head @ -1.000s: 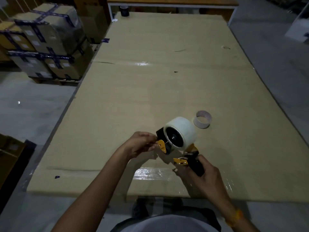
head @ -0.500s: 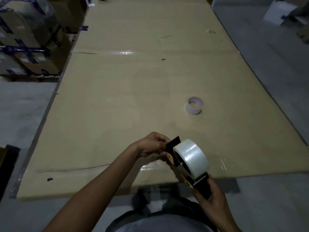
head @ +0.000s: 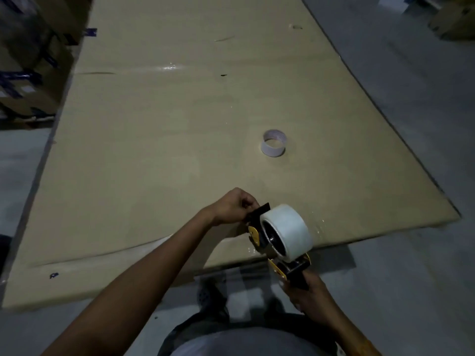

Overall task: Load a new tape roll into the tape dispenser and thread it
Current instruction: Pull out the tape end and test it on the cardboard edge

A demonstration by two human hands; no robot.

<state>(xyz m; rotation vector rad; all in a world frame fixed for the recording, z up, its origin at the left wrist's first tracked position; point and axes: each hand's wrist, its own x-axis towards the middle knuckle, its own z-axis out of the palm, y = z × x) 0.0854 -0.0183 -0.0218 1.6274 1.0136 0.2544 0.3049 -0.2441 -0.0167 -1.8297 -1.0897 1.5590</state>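
head view: tape roll seated on tape dispenser, held over worktop near edge. right hand clenched round handle. left hand pinching black front flap. roll looks light, slick; film flimsy, grab loose end. empty core well apart. cardboard-covered surface, dim room, stacked boxes at left.

We see the right hand gripping the tape dispenser handle, the tape roll mounted, the left hand pinching its front flap, and an empty core farther off on the cardboard-covered table.
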